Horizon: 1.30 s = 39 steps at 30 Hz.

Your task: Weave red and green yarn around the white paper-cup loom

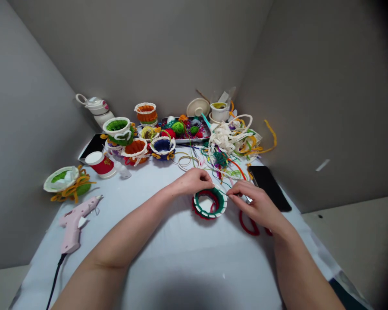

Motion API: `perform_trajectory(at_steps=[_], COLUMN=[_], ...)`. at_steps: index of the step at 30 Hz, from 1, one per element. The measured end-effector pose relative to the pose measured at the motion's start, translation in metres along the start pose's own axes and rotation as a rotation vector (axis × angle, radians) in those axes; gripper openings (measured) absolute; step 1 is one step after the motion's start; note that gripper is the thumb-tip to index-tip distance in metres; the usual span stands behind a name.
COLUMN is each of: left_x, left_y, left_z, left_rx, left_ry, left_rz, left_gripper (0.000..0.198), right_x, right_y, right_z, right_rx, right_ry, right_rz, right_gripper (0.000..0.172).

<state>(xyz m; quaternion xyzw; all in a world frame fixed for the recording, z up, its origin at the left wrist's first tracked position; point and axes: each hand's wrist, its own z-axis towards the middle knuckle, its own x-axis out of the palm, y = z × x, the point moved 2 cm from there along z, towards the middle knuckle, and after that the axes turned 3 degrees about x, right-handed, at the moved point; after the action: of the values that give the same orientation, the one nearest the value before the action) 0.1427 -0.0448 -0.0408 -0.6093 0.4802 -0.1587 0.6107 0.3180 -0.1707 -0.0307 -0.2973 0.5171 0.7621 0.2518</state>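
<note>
A paper cup with slit white sides, woven with green and dark red yarn, rests on the table in front of me. My left hand is closed on the far left part of its rim. To the right of the cup, my right hand pinches a strand of green yarn that runs to the cup's rim. Under my right hand lie scissors with red handles, their blades mostly hidden by the hand. Loose green yarn sits tangled beyond the cup.
A pink glue gun with a black cord lies at left. Several yarn-woven cups and a red paper cup stand behind it. At the back are a tray of yarn balls and white lace. A black phone lies at right.
</note>
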Motion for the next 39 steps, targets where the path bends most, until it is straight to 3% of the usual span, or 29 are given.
perform_trajectory(at_steps=[8,14,17,21,26,32,39], left_x=[-0.011,-0.003,0.003,0.002,0.0,0.002,0.001], left_y=[-0.006,-0.013,-0.011,-0.004,-0.002,0.001,0.001], left_z=[-0.008,-0.008,-0.005,-0.002,-0.001,0.0,0.0], left_rx=[-0.006,0.075,0.098,0.047,0.013,0.024,0.007], left_ry=[0.085,0.102,0.107,0.02,-0.038,-0.045,-0.034], left_rz=[0.109,0.021,0.014,0.01,0.031,0.045,0.024], left_gripper=[0.015,0.029,0.028,0.028,0.026,0.027,0.025], right_x=[0.02,0.029,0.028,0.019,0.008,0.011,0.007], right_y=[-0.008,-0.011,-0.01,-0.01,-0.007,0.002,0.006], right_z=[0.005,0.008,0.008,0.006,0.002,0.004,0.002], right_rx=[0.103,0.139,0.143,0.14,0.1,0.062,-0.005], right_ry=[0.053,0.038,0.047,0.043,-0.032,-0.1,-0.017], right_rz=[0.011,0.041,0.047,0.048,0.036,0.024,-0.016], right_gripper=[0.014,0.014,0.015,0.014,0.013,0.012,0.012])
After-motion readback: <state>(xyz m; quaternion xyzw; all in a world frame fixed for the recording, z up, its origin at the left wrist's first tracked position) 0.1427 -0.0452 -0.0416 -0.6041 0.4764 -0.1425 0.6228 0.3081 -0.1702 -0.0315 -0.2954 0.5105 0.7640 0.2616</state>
